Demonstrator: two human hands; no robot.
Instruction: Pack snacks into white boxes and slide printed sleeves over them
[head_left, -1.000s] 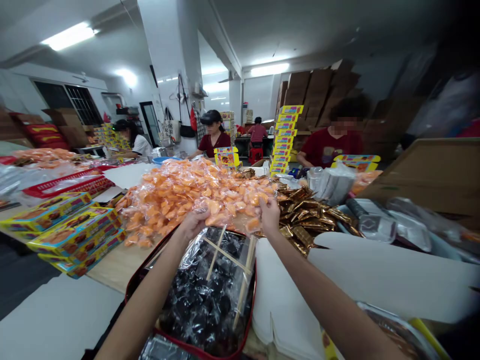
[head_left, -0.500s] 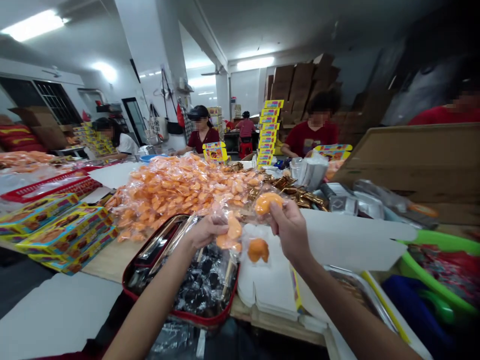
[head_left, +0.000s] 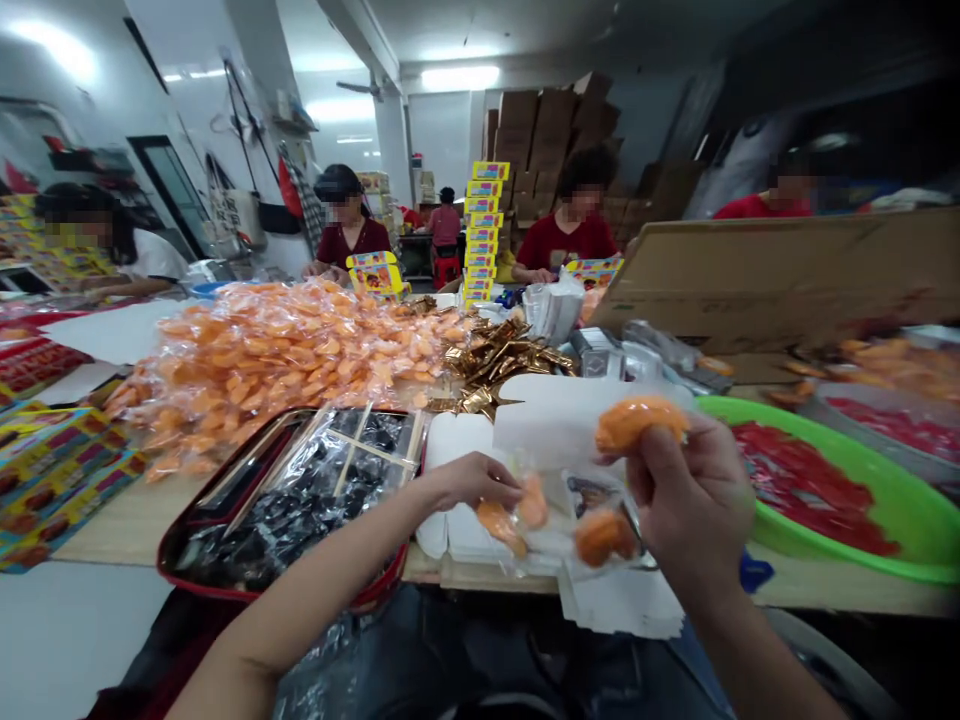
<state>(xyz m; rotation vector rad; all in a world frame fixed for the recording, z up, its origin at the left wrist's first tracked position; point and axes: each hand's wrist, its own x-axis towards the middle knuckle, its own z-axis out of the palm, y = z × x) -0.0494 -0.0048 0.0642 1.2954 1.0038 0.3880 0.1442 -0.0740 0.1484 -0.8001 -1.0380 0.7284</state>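
Observation:
My right hand (head_left: 694, 490) is raised and grips a clear-wrapped orange sweet (head_left: 639, 423) between its fingers. My left hand (head_left: 469, 480) pinches a strip of clear wrapping holding orange sweets (head_left: 517, 515), which hangs between my hands. More wrapped orange pieces (head_left: 604, 535) lie just below my right hand. Under them is a stack of folded white card (head_left: 457, 500). To the left of my left forearm, a red-rimmed tray (head_left: 285, 500) holds black wrapped sweets under plastic, with wooden sticks on top.
A large heap of orange sweets (head_left: 285, 360) and gold-foil pieces (head_left: 495, 365) cover the table ahead. A green basin (head_left: 825, 500) of red packets stands to the right. Several co-workers sit beyond the table, near stacked yellow boxes (head_left: 480, 230) and cardboard cartons.
The view has swung right, bringing the green basin fully in. Both hands have moved right over the white card, and my right hand now lifts the orange sweet higher.

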